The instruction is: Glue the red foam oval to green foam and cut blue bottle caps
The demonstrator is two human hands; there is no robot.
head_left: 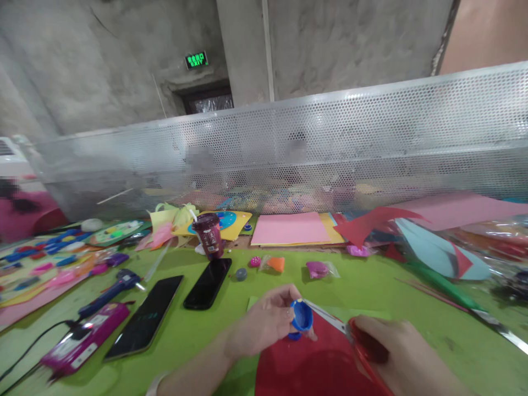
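Near the front of the table, my left hand (270, 314) pinches a round blue bottle cap (302, 315), its hollow side facing right. A second blue piece (294, 336) shows just under that cap; what it is exactly I cannot tell. My right hand (398, 346) is wrapped around the red handles of a pair of scissors (330, 318). The blades point left and their tips reach the upper rim of the cap; whether they touch is unclear. Beneath both hands lies a sheet of red paper (307, 368) on the green tabletop.
Left stand two phones (144, 319), a glue gun (109, 294), a magenta power strip (88, 338) and a dark drink cup (209, 236). Bagged clay (317, 269) lies ahead. Pink paper (291, 228) and a green-handled knife (457, 289) lie further off. A perforated metal screen (264, 148) borders the back.
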